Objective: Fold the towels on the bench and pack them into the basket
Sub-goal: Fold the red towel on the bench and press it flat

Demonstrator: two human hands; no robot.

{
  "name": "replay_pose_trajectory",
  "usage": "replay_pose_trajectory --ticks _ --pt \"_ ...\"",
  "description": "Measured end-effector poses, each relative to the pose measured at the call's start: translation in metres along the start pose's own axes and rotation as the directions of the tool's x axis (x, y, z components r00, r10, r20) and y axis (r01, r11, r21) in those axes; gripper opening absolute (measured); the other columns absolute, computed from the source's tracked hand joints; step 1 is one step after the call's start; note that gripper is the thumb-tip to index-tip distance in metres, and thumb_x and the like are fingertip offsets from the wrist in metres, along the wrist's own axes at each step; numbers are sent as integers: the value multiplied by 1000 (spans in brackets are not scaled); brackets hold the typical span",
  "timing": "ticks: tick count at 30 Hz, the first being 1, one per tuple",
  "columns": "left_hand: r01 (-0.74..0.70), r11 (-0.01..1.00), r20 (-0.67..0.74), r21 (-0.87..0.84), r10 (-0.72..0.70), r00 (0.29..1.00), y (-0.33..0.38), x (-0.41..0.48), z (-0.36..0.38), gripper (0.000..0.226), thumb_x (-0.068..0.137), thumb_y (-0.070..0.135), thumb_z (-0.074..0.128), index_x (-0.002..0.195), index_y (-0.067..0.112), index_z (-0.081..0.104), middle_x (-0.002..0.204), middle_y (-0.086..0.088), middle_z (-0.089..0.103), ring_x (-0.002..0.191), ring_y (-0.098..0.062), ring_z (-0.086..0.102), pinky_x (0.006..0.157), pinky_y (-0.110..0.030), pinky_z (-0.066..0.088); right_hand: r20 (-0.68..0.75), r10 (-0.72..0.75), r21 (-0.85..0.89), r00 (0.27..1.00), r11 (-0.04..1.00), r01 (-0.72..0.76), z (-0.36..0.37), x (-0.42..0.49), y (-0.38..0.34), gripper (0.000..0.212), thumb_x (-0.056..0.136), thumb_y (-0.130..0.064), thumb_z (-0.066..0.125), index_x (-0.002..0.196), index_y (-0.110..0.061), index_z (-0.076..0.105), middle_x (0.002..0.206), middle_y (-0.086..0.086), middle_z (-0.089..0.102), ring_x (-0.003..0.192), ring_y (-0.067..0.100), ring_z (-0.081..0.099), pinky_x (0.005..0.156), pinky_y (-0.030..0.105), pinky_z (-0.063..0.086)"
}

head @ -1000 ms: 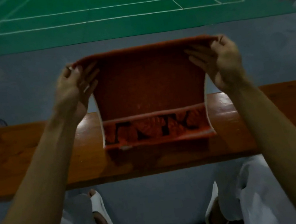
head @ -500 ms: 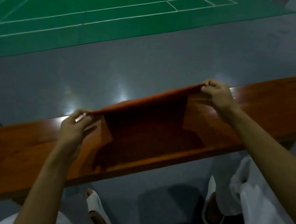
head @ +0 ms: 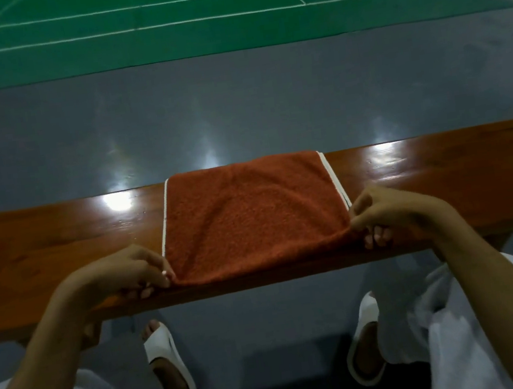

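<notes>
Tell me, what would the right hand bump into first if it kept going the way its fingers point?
The right hand points sideways into the orange towel it is pinching, so the orange towel comes first. Beyond that, probably the left hand at the other near corner.

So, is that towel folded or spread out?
Folded: the towel lies doubled on the bench, near edge a rounded fold; left hand and right hand pinch its corners.

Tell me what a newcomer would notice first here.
The red towel lies flat on the middle of the bench. The left hand and right hand pinch its near corners at the bench's front edge. Beyond the grey floor, a green court with white lines fills the top.
</notes>
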State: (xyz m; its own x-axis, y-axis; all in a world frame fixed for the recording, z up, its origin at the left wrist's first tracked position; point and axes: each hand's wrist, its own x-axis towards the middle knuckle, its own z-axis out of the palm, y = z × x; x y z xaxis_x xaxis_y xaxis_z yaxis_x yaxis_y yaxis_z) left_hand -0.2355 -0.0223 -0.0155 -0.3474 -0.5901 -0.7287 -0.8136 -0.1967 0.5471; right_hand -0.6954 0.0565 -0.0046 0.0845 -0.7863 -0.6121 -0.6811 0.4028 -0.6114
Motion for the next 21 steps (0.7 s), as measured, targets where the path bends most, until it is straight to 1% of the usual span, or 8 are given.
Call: replay_pose_trajectory --ticks 3,7,9,11,14,16,19,21 --pt "-27 991 194 133 1 981 1 -4 1 10 86 10 72 94 8 79 76 -15 64 62 -15 55 57 -23 43 157 49 -71 986 997 -39 -2 -4 1 15 91 -3 64 79 -3 73 79 21 73 69 28 72 56 30 55" --pt "-109 974 335 197 38 941 5 -5 6 8 86 17 78 92 13 80 87 -16 70 65 -15 55 59 -24 43 315 123 -187 941 980 -66 -6 -5 1 18 84 -16 74 91 0 75 91 31 72 78 38 71 64 36 59" --pt "-162 969 326 184 95 941 8 -7 4 11 91 24 79 96 15 80 88 -10 73 68 -17 57 62 -28 45 354 109 -197 929 980 -40 -11 -7 0 21 85 -28 81 92 -8 79 96 33 71 75 35 68 63 35 58" --pt "-240 960 215 142 207 955 11 -8 4 15 93 31 75 96 18 81 80 -6 70 68 -19 57 64 -32 45 330 62 -173 942 985 -5 -13 -7 -1 29 86 -41 80 92 -12 81 94 32 70 71 32 65 61 35 55" --pt "-345 935 -196 -84 324 926 22 4 17 19 96 28 70 90 12 78 68 -5 62 62 -18 53 55 -22 42 116 -92 -48 989 994 98 -4 -1 -8 31 85 -40 78 82 -9 82 65 24 62 52 22 54 52 29 48" --pt "-460 875 -472 -152 345 812 31 20 31 13 96 21 70 88 14 76 69 0 68 64 -15 58 56 -16 45 -133 -213 14 968 976 217 11 15 -17 30 91 -30 76 74 -5 78 56 11 59 47 15 50 49 24 43" --pt "-531 843 -649 87 452 612 40 45 54 4 95 23 73 98 24 73 92 9 73 88 -7 68 80 -19 51 -508 -360 -122 783 929 349 46 48 -34 27 92 -28 73 71 -13 75 62 -2 69 55 8 60 60 33 53" --pt "-506 814 -651 285 552 522 43 58 69 21 95 32 70 114 24 69 111 7 67 105 -12 62 94 -29 48 -595 -472 -265 651 879 396 72 64 -46 16 89 -32 69 80 -19 74 76 -7 72 71 9 66 72 38 56"
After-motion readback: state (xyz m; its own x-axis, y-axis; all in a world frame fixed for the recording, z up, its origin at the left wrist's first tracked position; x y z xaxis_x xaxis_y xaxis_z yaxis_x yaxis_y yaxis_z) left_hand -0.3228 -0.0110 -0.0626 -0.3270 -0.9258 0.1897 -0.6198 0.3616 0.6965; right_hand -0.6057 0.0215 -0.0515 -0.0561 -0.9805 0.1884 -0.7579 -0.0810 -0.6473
